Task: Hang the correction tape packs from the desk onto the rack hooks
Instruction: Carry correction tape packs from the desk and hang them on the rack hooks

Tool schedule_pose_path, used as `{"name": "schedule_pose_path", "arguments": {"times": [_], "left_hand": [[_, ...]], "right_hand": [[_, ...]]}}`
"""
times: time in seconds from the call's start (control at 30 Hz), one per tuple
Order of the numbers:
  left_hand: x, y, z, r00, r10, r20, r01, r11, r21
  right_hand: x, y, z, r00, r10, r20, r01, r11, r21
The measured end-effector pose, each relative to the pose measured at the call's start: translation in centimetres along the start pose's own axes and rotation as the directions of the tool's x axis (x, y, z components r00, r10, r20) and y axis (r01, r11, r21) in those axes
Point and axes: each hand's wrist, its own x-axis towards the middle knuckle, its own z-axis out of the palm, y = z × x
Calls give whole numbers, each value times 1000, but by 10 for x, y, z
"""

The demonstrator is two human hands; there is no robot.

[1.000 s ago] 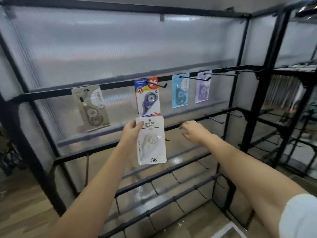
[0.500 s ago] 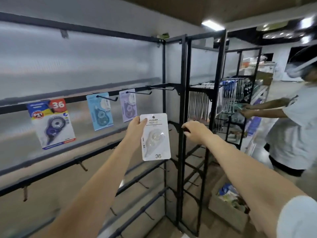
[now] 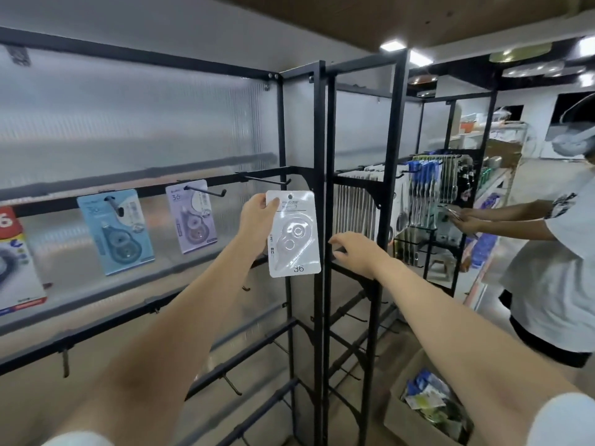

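Left hand [image 3: 257, 217] pinching white card-backed clear-blister correction tape pack [image 3: 293, 234] upright, just below bare black wire rack hook [image 3: 267, 180]; right hand [image 3: 357, 252] relaxed, holding nothing. Farther left, lilac pack [image 3: 192, 217] and pale-blue pack [image 3: 116, 231] hanging.

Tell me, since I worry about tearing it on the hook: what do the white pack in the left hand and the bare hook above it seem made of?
White pack: looks like a glossy white card with a clear plastic blister, judging by the glare and the see-through bulge over the tape. Bare hook: seemingly thin metal wire with a matte black finish, upturned at the tip.
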Motion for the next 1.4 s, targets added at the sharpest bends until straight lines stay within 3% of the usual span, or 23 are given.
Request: {"name": "schedule_pose_path", "arguments": {"times": [0.27,0.47,0.83,1.03,1.4], "left_hand": [[40,-4,21,999,43,-27,-41,998,39],[41,-12,23,989,142,-34,-142,990,15],[38,-6,27,955,197,-221,-199,980,13],[34,-4,26,935,179,-306,-184,983,14],[24,7,34,891,192,-412,-121,974,191]], "right_hand": [[59,11,9,999,32,13,-33,999,18],[86,16,18,999,-34,35,33,999,17],[120,18,28,987,-117,108,107,989,100],[145,18,35,958,-250,141,230,962,146],[157,14,46,911,-352,215,278,909,310]]}}
